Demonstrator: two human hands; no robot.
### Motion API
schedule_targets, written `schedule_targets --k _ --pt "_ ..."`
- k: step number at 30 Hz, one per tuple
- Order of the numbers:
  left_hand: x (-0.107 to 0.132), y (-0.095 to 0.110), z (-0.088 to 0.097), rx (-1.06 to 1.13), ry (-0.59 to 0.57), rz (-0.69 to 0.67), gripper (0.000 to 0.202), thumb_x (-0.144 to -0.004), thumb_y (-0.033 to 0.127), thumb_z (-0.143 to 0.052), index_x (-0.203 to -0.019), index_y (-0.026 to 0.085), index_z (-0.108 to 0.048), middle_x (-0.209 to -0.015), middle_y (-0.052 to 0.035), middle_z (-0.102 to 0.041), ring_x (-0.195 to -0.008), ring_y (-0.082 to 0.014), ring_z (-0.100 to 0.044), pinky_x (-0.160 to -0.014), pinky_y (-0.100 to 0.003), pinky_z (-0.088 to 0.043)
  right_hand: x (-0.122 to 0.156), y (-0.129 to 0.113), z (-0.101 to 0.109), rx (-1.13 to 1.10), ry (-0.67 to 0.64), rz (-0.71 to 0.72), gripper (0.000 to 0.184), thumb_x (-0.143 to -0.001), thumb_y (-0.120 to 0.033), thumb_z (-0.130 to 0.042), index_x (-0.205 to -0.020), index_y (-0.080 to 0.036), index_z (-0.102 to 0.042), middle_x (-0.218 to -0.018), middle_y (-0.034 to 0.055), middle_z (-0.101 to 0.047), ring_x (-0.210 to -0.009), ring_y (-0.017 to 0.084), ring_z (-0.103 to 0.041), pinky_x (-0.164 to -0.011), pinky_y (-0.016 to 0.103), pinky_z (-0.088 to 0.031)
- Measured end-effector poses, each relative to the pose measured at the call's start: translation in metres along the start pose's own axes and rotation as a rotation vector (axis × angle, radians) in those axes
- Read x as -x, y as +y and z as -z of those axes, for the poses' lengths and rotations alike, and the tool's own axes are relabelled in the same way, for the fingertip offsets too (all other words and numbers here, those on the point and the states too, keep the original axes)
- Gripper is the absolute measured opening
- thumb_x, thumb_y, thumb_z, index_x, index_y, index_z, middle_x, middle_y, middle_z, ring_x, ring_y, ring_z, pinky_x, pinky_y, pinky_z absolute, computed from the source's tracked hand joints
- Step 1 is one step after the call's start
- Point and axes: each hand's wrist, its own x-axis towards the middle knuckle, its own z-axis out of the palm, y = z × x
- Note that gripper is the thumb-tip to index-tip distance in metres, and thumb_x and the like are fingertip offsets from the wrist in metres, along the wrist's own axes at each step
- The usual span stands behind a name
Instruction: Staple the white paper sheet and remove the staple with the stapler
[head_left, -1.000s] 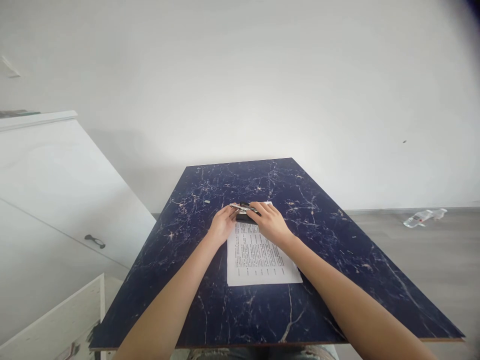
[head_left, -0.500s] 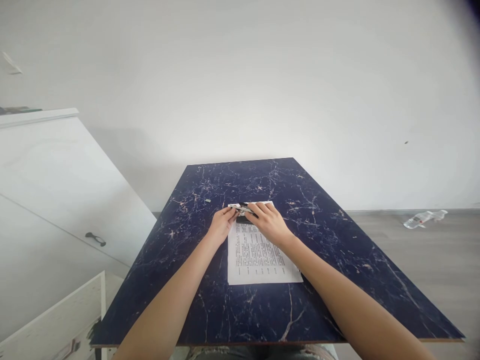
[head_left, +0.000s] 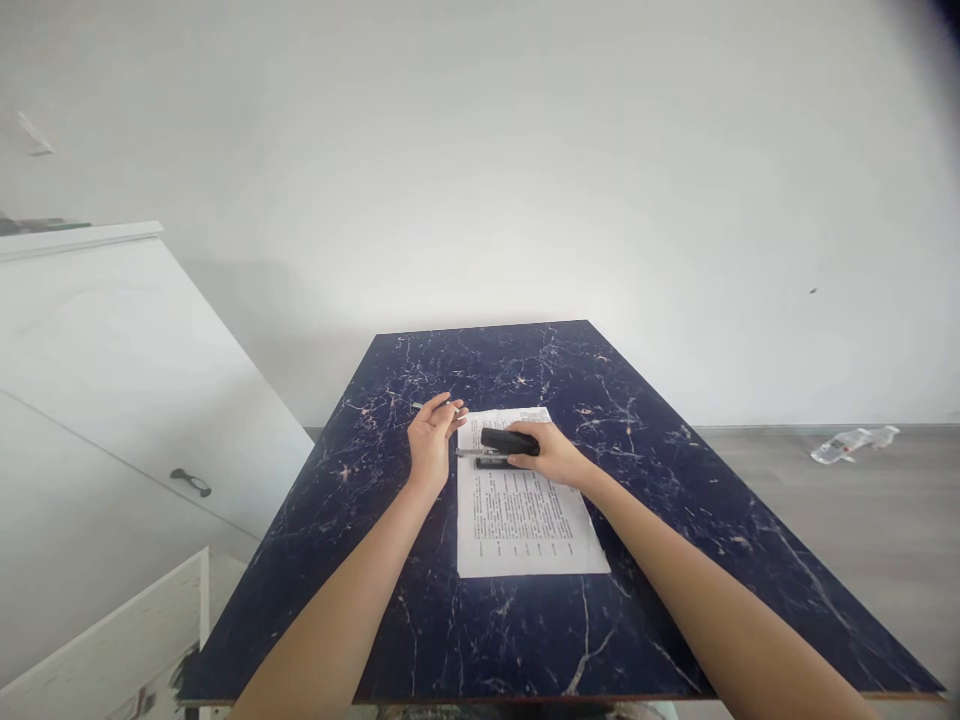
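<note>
Now the stapler is in one hand only

Nearest, the dark blue desk [head_left: 525, 640] runs bare up to the printed paper [head_left: 525, 530], which lies flat with its text facing up; over the paper's upper part is the black stapler [head_left: 510, 441], though whether it rests on the sheet or is held just above I cannot tell; the right hand [head_left: 559, 455] grips its right end, and a silver strip [head_left: 472, 454] juts out leftward below the black top, to about the paper's left edge. Half a second ago both hands met at the stapler; since then the left hand [head_left: 430, 440] has come away to the left, its fingers bent, and the stapler sits a little nearer the body; so, I judge, the loading or adjusting has paused, with the stapler not yet closed up. A pale sliver [head_left: 418, 405] shows by the left fingers; held or lying beyond, I cannot tell. Farther off stand a white cabinet [head_left: 97, 400] and the wall [head_left: 487, 180].
</note>
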Motion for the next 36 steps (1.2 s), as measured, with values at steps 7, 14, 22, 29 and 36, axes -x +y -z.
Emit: schedule_targets --k 7,14,22,29,36 --pt "0.012 0.013 -0.006 -0.207 -0.249 0.026 0.053 -0.074 0.037 -0.093 -0.121 0.019 -0.074 -0.095 -0.0114 -0.082 -0.094 -0.0303 -0.079 -0.089 -0.042 -0.059 0.001 -0.008 -0.003 0.015 -0.055 0.136 0.028 -0.086 -0.039 -0.080 -0.109 -0.024 -0.074 -0.103 0.0056 -0.076 -0.091 0.024 -0.068 -0.082 0.039 -0.053" --pt "0.020 0.022 -0.011 -0.334 -0.446 0.018 0.043 -0.075 0.031 -0.092 -0.114 0.021 -0.077 -0.090 -0.0113 -0.082 -0.093 -0.0329 -0.079 -0.090 -0.043 -0.058 0.000 -0.018 -0.008 0.007 0.263 0.377 0.041 -0.095 -0.047 -0.074 -0.133 -0.031 -0.070 -0.105 0.0074 -0.072 -0.096 0.026 -0.064 -0.088 0.045 -0.055" --pt "0.018 0.021 -0.009 -0.348 -0.392 -0.010 0.031 -0.075 0.025 -0.091 -0.104 0.021 -0.080 -0.088 -0.0108 -0.081 -0.091 -0.0323 -0.078 -0.096 -0.042 -0.054 -0.001 -0.015 -0.006 0.071 0.395 0.386 0.024 -0.100 -0.032 -0.065 -0.121 -0.029 -0.076 -0.102 0.0078 -0.074 -0.093 0.025 -0.066 -0.086 0.045 -0.057" --pt "-0.042 0.020 0.062 -1.024 -0.067 -0.280 0.023 -0.093 0.017 -0.063 -0.109 0.022 -0.078 -0.125 -0.0116 -0.075 -0.132 -0.0317 -0.062 -0.124 -0.046 -0.036 0.000 0.090 0.050 0.241 0.702 -0.156 0.022 -0.082 -0.020 -0.059 -0.082 -0.023 -0.081 -0.096 0.0056 -0.079 -0.076 0.021 -0.072 -0.081 0.036 -0.059" --pt "-0.056 0.010 0.088 -1.609 -0.143 -0.198 0.039 -0.099 0.010 -0.048 -0.131 0.020 -0.069 -0.150 -0.0126 -0.062 -0.146 -0.0350 -0.049 -0.122 -0.055 -0.035 -0.002 0.132 0.058 0.306 0.618 -0.252 0.027 -0.081 -0.020 -0.058 -0.090 -0.020 -0.083 -0.108 0.0089 -0.082 -0.094 0.026 -0.078 -0.098 0.041 -0.060"
